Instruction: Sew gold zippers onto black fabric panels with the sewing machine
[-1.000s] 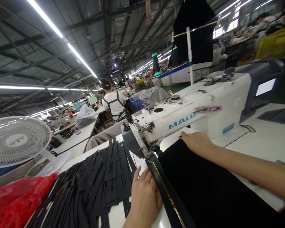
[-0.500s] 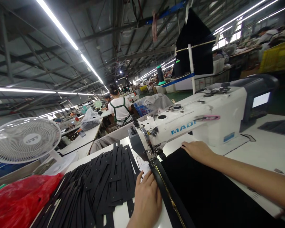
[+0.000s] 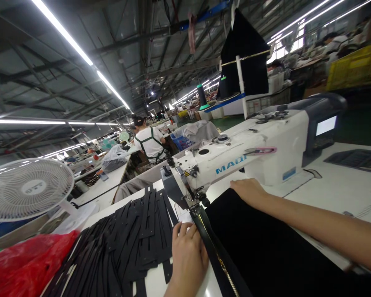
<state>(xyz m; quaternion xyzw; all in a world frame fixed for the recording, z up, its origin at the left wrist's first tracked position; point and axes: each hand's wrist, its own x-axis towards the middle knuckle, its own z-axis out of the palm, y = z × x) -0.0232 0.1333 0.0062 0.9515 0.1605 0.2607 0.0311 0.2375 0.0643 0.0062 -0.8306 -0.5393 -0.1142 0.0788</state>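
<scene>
A white sewing machine [image 3: 247, 161] stands on the white table [image 3: 343, 194]. Black fabric [image 3: 266, 247] with a gold zipper [image 3: 224, 268] along its left edge runs under the presser foot [image 3: 196, 202]. My left hand [image 3: 188, 255] lies flat on the table beside the zipper edge, fingers stretched toward the foot, pressing the strip. My right hand [image 3: 249, 190] rests flat on the black fabric under the machine arm, fingers stretched out.
A spread of black cut strips [image 3: 123, 243] lies left of the machine. A red plastic bag [image 3: 24, 260] and a white desk fan [image 3: 27, 187] sit at the left. Another worker [image 3: 148, 140] sits with their back turned farther off. Thread cones [image 3: 201, 95] stand behind.
My left hand has slid slightly back along the zipper edge and its fingers have drawn closer together. The view has shifted a little; my right hand stays on the fabric.
</scene>
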